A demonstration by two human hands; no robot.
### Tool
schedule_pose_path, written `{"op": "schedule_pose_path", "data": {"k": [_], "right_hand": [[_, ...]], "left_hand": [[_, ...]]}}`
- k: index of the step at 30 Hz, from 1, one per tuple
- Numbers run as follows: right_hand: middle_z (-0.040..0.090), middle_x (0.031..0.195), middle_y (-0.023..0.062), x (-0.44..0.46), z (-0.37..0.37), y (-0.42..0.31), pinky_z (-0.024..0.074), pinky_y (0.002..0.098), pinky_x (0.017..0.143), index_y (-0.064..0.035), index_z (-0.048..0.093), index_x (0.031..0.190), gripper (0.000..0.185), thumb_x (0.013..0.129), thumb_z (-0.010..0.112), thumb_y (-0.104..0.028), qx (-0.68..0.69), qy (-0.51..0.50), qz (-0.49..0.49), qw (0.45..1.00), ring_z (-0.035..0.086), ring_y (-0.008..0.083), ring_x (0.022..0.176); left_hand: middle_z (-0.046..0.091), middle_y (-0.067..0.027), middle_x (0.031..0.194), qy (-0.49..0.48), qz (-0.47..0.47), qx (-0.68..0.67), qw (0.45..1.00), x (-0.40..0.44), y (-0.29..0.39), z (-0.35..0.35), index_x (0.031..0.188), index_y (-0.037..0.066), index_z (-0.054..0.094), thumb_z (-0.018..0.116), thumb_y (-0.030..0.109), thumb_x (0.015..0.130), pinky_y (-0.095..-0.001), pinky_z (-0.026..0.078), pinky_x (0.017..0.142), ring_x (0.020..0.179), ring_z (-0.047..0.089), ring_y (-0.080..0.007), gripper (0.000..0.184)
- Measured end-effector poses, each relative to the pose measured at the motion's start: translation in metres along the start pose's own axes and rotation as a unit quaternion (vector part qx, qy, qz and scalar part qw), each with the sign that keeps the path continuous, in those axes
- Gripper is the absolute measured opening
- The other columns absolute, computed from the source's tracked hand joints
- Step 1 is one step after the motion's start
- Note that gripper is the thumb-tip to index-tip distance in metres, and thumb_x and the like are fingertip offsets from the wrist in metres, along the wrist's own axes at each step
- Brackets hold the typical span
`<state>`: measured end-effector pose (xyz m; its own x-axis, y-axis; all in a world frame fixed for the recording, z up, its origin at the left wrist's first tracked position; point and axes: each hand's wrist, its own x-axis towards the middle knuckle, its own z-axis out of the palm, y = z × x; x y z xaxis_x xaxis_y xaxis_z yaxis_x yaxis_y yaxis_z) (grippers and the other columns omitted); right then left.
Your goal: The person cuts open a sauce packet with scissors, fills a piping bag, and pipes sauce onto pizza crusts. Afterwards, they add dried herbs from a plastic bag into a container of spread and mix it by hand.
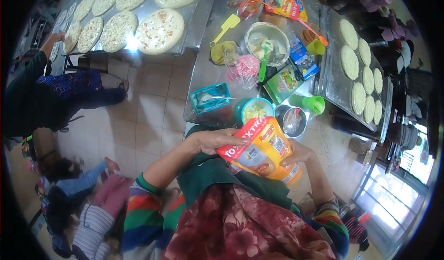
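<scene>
The left hand [215, 140] and right hand [299, 153] grip a yellow pouch [260, 152] by the near edge of the bench [200, 76], where a teal bowl [239, 112] holds pale shreds [254, 114] and a blue tray [200, 108] a spoon [222, 97]

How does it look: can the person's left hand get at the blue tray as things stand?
Probably not: the left hand holds the pouch, though nothing seems to block the blue tray's near side.
</scene>
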<state>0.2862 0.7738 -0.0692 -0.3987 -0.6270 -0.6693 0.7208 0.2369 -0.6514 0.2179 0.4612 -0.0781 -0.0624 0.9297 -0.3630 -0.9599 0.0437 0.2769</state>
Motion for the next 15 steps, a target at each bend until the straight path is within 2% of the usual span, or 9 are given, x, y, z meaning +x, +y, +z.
{"op": "schedule_pose_path", "data": {"k": [4,7,11,15], "right_hand": [[0.06,0.111,0.0056,0.044,-0.026,-0.031,0.0468,0.0299,0.088,-0.0026,0.05,0.123,0.065,0.069,0.08,-0.022,-0.065,-0.045,0.036,0.996,0.057,0.0126,0.099],[0.061,0.11,0.0053,0.074,-0.019,-0.053,0.0474,0.0292,0.086,-0.0023,0.05,0.123,0.063,0.071,0.079,-0.021,-0.032,-0.035,0.068,0.997,0.058,0.0126,0.097],[0.062,0.109,0.0074,0.107,-0.001,-0.05,0.0482,0.0273,0.084,-0.0016,0.051,0.123,0.058,0.074,0.076,-0.02,0.024,-0.031,0.132,0.991,0.06,0.0139,0.095],[0.062,0.108,0.0086,0.124,0.027,-0.062,0.048,0.0266,0.083,0.0005,0.052,0.121,0.056,0.076,0.075,-0.021,0.028,0.027,0.172,0.984,0.06,0.014,0.094]], "left_hand": [[0.056,-0.0088,0.12,0.071,0.022,-0.011,0.997,-0.007,0.014,-0.022,0.127,0.001,0.044,0.069,0.027,0.082,-0.03,0.048,0.091,0.107,0.056,-0.0146,0.057],[0.056,-0.0083,0.12,0.134,0.047,0.031,0.989,-0.016,0.004,-0.045,0.125,0.002,0.046,0.071,0.025,0.081,-0.0302,0.047,0.092,0.107,0.056,-0.0148,0.055],[0.057,-0.0075,0.12,0.154,0.048,0.011,0.987,-0.032,-0.019,-0.076,0.123,0.002,0.049,0.075,0.021,0.077,-0.0305,0.046,0.093,0.107,0.056,-0.0155,0.056],[0.059,-0.0083,0.117,0.151,0.043,0.029,0.987,-0.038,-0.041,-0.109,0.121,0.002,0.051,0.076,0.019,0.076,-0.031,0.046,0.093,0.106,0.057,-0.0164,0.055]]}}
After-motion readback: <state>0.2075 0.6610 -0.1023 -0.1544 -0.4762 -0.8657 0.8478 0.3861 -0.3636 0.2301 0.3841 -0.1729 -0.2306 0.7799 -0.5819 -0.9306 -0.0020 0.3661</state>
